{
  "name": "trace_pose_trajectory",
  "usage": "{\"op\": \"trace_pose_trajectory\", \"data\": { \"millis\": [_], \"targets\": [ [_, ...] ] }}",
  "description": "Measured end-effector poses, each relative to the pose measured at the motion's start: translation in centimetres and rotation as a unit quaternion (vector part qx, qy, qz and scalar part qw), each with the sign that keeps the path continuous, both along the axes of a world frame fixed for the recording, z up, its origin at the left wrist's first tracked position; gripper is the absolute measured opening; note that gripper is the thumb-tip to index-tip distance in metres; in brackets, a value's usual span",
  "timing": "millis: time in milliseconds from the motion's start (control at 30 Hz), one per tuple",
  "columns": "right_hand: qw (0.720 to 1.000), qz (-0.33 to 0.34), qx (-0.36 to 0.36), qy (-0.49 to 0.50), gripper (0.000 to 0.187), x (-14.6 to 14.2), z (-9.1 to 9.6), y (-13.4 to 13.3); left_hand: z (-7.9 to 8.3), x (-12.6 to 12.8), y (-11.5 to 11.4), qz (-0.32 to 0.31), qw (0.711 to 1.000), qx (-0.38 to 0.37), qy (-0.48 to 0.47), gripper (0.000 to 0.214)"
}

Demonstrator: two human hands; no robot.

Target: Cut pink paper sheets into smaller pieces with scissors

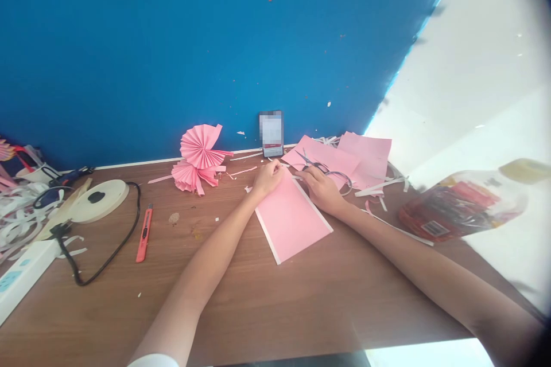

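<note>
The brown desk fills the low middle of the frame. A bit farther, in the middle, lies a pink sheet with white strips down its two long sides. It looks thin and light, and would likely bend or tear easily, so hold it softly by the edges. At its far end, the left hand is curled up; I can't see what, if anything, is in its grip. Just to the right, the right hand has bent fingers by the scissors; I can't see if they hold anything. Behind, right of middle, are more pink papers. Farthest, a phone stands by the blue wall.
</note>
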State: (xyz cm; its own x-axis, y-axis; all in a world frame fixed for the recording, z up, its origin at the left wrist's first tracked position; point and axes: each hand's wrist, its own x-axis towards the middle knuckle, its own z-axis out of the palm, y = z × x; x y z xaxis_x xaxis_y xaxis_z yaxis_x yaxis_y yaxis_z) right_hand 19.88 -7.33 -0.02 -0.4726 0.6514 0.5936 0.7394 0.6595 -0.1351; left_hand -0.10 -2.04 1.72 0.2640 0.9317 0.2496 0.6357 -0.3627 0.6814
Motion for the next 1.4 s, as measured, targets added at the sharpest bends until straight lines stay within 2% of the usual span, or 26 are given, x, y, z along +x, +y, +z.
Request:
{"op": "trace_pose_trajectory", "data": {
  "millis": [167, 267, 333, 433, 533, 633, 700, 767, 833, 867, 933, 1000, 1100, 1200, 1300, 1333, 1400],
  "targets": [
    [1.000, -0.020, -0.006, 0.015, 0.029, 0.1, 0.1, 0.0, 0.3, -2.2, 1.0, 0.109, 0.989, 0.028, 0.092, 0.013],
    [0.995, -0.026, -0.037, 0.094, 0.025, 0.2, 0.7, -0.3, 0.3, -3.0, 1.2, 0.128, 0.983, 0.031, 0.130, 0.015],
    [0.982, -0.023, -0.070, 0.176, 0.021, 0.3, 1.1, -0.3, 0.3, -3.0, 1.1, 0.125, 0.981, 0.031, 0.147, 0.017],
    [0.931, 0.017, -0.149, 0.332, 0.014, 0.2, 1.6, 0.0, 0.5, -2.5, 0.8, 0.081, 0.979, 0.038, 0.181, 0.014],
    [0.848, 0.108, -0.271, 0.443, 0.014, 0.1, 2.4, 0.4, 0.7, -2.2, 0.6, 0.025, 0.976, 0.049, 0.211, 0.014],
    [0.789, 0.185, -0.369, 0.456, 0.018, -0.1, 4.2, -0.2, 0.8, -2.1, 0.4, 0.004, 0.973, 0.061, 0.222, 0.015],
    [0.775, 0.211, -0.400, 0.442, 0.019, -0.2, 6.1, -1.4, 0.7, -2.2, 0.4, -0.003, 0.971, 0.065, 0.230, 0.016],
    [0.772, 0.222, -0.409, 0.433, 0.019, 0.1, 8.6, -2.9, 0.6, -2.2, 0.4, -0.009, 0.969, 0.067, 0.236, 0.016],
    [0.755, 0.207, -0.390, 0.485, 0.018, 0.8, 11.4, -4.3, 0.5, -2.2, 0.5, -0.018, 0.968, 0.072, 0.240, 0.015],
    [0.742, 0.192, -0.365, 0.529, 0.018, 1.4, 12.7, -4.8, 0.5, -2.2, 0.5, -0.021, 0.967, 0.073, 0.241, 0.015],
    [0.736, 0.161, -0.310, 0.580, 0.017, 2.8, 14.8, -5.2, 0.6, -2.2, 0.4, -0.032, 0.967, 0.076, 0.242, 0.015],
    [0.718, 0.176, -0.268, 0.617, 0.018, 3.9, 15.9, -4.8, 0.8, -2.1, 0.1, -0.043, 0.966, 0.079, 0.243, 0.016],
    [0.670, 0.204, -0.316, 0.640, 0.013, 4.4, 15.1, -3.2, 1.1, -1.7, -0.3, -0.052, 0.966, 0.081, 0.239, 0.017],
    [0.647, 0.182, -0.465, 0.577, 0.010, 3.0, 12.9, -2.0, 1.3, -1.2, -0.3, -0.071, 0.975, 0.055, 0.206, 0.016],
    [0.656, 0.139, -0.653, 0.352, 0.019, 1.2, 11.2, -2.2, 1.5, -0.8, 0.1, -0.122, 0.981, -0.014, 0.148, 0.016],
    [0.679, 0.114, -0.668, 0.282, 0.022, 0.8, 10.9, -2.5, 1.7, -0.8, 0.2, -0.143, 0.980, -0.039, 0.132, 0.016],
    [0.738, 0.047, -0.649, 0.179, 0.026, 0.4, 10.4, -2.8, 1.9, -1.0, 0.6, -0.184, 0.974, -0.079, 0.107, 0.016]
  ]
}}
